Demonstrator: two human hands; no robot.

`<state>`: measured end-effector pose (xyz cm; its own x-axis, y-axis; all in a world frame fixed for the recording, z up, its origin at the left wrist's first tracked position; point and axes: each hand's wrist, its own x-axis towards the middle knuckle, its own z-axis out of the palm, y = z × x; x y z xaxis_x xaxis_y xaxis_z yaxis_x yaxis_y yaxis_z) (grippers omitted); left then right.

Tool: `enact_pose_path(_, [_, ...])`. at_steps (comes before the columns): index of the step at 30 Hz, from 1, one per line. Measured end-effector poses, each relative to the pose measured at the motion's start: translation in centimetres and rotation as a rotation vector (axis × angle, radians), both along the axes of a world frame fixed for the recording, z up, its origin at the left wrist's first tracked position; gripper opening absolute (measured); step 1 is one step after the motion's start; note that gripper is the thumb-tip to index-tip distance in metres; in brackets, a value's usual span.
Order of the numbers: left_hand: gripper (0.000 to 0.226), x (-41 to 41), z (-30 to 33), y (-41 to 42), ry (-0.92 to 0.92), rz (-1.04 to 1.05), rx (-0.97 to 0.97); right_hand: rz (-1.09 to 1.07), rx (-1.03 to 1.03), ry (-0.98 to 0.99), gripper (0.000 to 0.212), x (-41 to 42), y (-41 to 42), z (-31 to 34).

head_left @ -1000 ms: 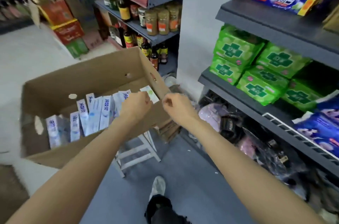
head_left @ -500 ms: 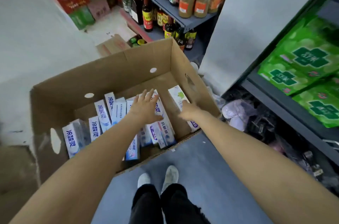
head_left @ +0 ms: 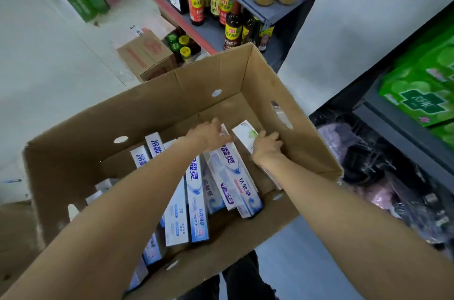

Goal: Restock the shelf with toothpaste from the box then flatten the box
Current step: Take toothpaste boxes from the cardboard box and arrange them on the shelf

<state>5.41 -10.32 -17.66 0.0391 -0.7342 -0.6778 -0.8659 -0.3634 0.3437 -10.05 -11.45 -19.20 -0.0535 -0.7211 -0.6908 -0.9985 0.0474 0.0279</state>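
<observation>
Both hands are reaching inside the open cardboard box [head_left: 265,83]. Left hand [head_left: 208,135] is lying on the white-and-purple toothpaste cartons [head_left: 231,176], fingers hidden, grip unclear. Right hand [head_left: 266,146] is curling round a green-printed toothpaste carton [head_left: 243,131] by the box's right wall.

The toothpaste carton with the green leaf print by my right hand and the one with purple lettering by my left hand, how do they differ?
The green-leaf carton is mostly white with a pale green print; the purple-lettered carton carries blue and purple graphics. The green-leaf carton leans by the right wall of the cardboard box, gripped by the right hand; the purple-lettered one lies nearer the middle, its far end under the left hand. Both are long, slim cartons inside the box.
</observation>
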Motion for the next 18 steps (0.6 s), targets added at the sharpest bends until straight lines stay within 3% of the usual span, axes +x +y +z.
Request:
enact_pose_path(5, [0.096,-0.6,-1.5,-1.4,0.079,0.130,0.040,-0.082,0.069,-0.189,0.068,-0.5,-0.6,1.1])
enact_pose_path(7, [0.075,-0.4,-1.7,-2.1,0.078,0.102,0.072,-0.144,0.064,-0.252,0.072,-0.7,-0.5,1.7])
enact_pose_path(9, [0.053,-0.1,-1.8,-2.5,0.112,0.074,0.107,-0.153,0.095,-0.294,0.063,-0.9,-0.3,2.4])
enact_pose_path(13, [0.061,0.0,-1.2,-1.9,0.231,0.013,0.115,-0.247,0.145,-0.462,0.032,-1.7,0.0,4.1])
enact_pose_path(15, [0.063,0.2,-0.4,-1.4,0.324,0.002,0.043,-0.328,0.123,-0.533,0.043,-2.0,0.3,5.1])
enact_pose_path(18, [0.045,0.7,2.1,-0.8,0.500,0.075,-0.142,-0.361,0.019,-0.626,0.049,-2.4,1.0,7.4])
